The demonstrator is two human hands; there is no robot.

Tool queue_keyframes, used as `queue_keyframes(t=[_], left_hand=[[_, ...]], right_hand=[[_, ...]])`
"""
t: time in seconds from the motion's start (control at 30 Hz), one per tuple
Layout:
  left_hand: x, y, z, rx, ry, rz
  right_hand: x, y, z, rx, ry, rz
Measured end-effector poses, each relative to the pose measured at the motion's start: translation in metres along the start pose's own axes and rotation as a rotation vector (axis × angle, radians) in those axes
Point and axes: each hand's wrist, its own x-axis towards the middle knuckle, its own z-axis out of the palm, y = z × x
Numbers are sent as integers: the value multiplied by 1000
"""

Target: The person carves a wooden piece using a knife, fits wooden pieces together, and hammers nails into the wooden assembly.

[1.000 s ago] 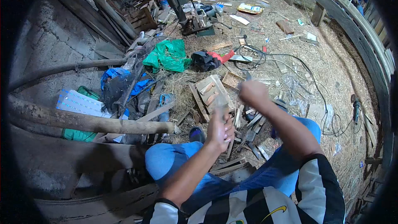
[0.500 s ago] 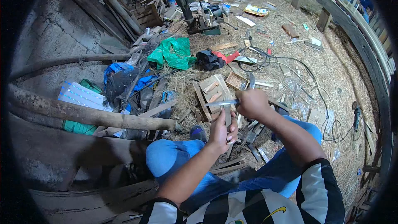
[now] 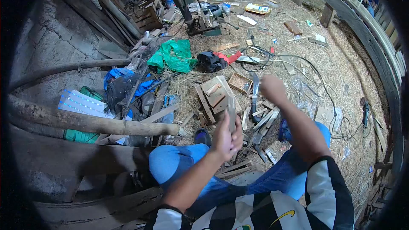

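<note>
My left hand [image 3: 226,138] is wrapped round a flat grey-brown strip of wood [image 3: 231,110], held upright with its top end clear of the fingers. My right hand [image 3: 272,89], smeared by motion, is raised to the right of the strip and apart from it. It looks closed like a fist, but what it holds does not show. Just left of it a knife [image 3: 255,86] with a dark handle lies over the wood scraps. Beyond the strip sits a wooden block piece [image 3: 213,87] with small wood pieces on it.
A small wooden box [image 3: 240,83] stands ahead, near a black bag [image 3: 211,61] and a green plastic bag [image 3: 172,55]. A metal machine [image 3: 204,23] stands farther off. Cables [image 3: 315,66] and an angle grinder [image 3: 365,113] lie right. A pole [image 3: 93,119] juts in from the left.
My right hand has moved right and up, away from the strip. The thin blade it held across the strip no longer shows. My left hand still holds the strip, now tilted slightly differently.
</note>
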Motion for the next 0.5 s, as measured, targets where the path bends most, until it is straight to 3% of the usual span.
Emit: queue_keyframes(t=[0.03,0.07,0.13,0.27,0.4,0.5], left_hand=[[-11,3,4,71,-83,30],[-12,9,2,78,-84,34],[-8,13,-3,101,-36,93],[7,10,-9,139,121,191],[6,8,-8,122,109,214],[13,6,-8,47,150,204]], right_hand=[[15,23,-11,-37,-68,112],[27,41,-6,-2,39,185],[25,30,-27,-96,46,195],[-4,-25,-34,87,2,-11],[-31,-65,-35,210,4,-167],[-46,-75,-31,134,42,-276]])
